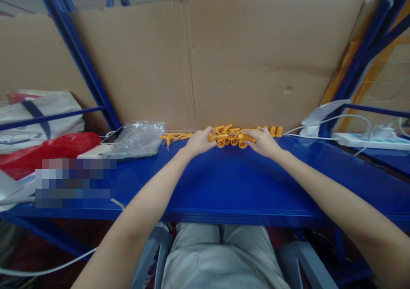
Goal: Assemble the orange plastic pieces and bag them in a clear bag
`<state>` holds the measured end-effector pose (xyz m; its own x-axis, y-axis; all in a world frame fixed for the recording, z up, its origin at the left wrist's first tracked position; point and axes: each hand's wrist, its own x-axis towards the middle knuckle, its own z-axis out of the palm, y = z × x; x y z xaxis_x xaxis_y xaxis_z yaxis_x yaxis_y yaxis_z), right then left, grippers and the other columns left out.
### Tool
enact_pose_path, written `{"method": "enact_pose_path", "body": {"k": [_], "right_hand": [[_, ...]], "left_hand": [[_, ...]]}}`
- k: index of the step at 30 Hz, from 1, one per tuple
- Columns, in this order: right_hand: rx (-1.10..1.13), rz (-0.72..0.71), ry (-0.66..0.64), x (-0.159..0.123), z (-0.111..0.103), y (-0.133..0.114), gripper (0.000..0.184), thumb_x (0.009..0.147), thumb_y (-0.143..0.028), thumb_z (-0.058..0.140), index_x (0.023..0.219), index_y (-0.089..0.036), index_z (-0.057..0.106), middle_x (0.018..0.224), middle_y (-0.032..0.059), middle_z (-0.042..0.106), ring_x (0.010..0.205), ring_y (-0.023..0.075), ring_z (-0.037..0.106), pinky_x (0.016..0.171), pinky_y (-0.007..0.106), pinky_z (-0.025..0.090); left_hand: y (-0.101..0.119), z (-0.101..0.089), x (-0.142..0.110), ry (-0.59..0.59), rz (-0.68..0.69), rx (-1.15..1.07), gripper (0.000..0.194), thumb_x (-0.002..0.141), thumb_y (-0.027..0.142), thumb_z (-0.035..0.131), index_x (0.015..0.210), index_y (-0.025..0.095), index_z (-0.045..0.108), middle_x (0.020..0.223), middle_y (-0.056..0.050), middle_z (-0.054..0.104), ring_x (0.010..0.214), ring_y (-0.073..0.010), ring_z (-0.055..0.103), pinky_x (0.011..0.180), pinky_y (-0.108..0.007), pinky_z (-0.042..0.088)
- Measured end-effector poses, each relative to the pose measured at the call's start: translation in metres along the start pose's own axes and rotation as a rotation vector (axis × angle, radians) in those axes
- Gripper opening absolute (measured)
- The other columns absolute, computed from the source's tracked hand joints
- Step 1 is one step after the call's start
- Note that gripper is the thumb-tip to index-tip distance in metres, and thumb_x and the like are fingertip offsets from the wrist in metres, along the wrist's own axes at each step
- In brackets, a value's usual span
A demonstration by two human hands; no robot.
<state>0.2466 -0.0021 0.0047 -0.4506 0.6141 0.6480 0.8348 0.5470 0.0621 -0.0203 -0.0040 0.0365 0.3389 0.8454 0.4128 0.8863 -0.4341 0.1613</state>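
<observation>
Near the back of the blue table, my left hand (200,142) is closed on a yellow corkscrew (211,137). Its metal spiral seems to point right, toward my other hand. My right hand (263,141) grips a yellow plastic sleeve (246,138), held end to end with the corkscrew; whether the two touch is too small to tell. Just behind and under them lies a pile of yellow plastic pieces (221,144), several with round ends facing me. More yellow corkscrews with bare metal spirals (168,138) lie left of my left hand. Yellow sleeves (277,131) line up beyond my right hand.
A cardboard sheet (243,62) stands upright behind the blue table (224,186). Clear plastic bags (141,137) and a red bag (60,148) lie to the left. A white power strip (371,141) with cables is at right, beside a blue rack post (358,62).
</observation>
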Motion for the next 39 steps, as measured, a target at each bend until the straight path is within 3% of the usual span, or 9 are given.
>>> {"method": "enact_pose_path", "body": {"k": [5,14,27,33,39], "right_hand": [[0.006,0.047,-0.002,0.0,0.002,0.001,0.032,0.088,-0.03,0.053,0.116,-0.019,0.064,0.114,0.0144,0.07,0.104,0.0311,0.066,0.091,0.049,0.042],[0.054,0.025,-0.024,-0.001,0.003,-0.004,0.032,0.088,-0.027,0.052,0.118,-0.024,0.063,0.116,0.0119,0.069,0.11,0.0304,0.062,0.099,0.058,0.034],[0.082,-0.065,-0.054,0.031,-0.006,-0.029,0.032,0.087,-0.019,0.055,0.118,-0.018,0.064,0.11,0.0131,0.064,0.103,0.0267,0.061,0.09,0.043,0.046],[0.197,-0.051,-0.005,0.032,0.01,-0.025,0.034,0.087,-0.018,0.055,0.119,-0.022,0.064,0.109,0.0102,0.062,0.099,0.0248,0.062,0.09,0.042,0.049],[0.309,-0.04,0.032,0.021,0.018,-0.024,0.032,0.086,-0.02,0.056,0.117,-0.019,0.065,0.108,0.0116,0.063,0.101,0.025,0.062,0.093,0.043,0.048]], "left_hand": [[0.002,-0.001,-0.002,-0.016,-0.005,0.014,0.038,0.079,0.034,0.061,0.114,0.02,0.055,0.087,-0.006,0.069,0.083,-0.0224,0.066,0.07,-0.027,0.046],[0.003,-0.001,-0.003,-0.037,-0.012,0.023,0.04,0.08,0.036,0.061,0.116,0.021,0.055,0.09,-0.007,0.07,0.087,-0.0229,0.066,0.073,-0.027,0.046],[0.003,0.007,0.0,0.063,-0.035,0.055,0.032,0.082,0.034,0.057,0.113,0.023,0.055,0.089,-0.006,0.071,0.087,-0.0241,0.067,0.073,-0.029,0.047],[-0.005,0.012,0.003,0.064,-0.036,-0.013,0.029,0.082,0.031,0.056,0.11,0.022,0.056,0.079,-0.003,0.07,0.08,-0.0213,0.067,0.072,-0.028,0.047],[-0.003,0.012,0.001,0.088,0.033,0.048,0.03,0.083,0.035,0.058,0.11,0.022,0.057,0.087,-0.006,0.071,0.084,-0.023,0.068,0.069,-0.028,0.046]]}}
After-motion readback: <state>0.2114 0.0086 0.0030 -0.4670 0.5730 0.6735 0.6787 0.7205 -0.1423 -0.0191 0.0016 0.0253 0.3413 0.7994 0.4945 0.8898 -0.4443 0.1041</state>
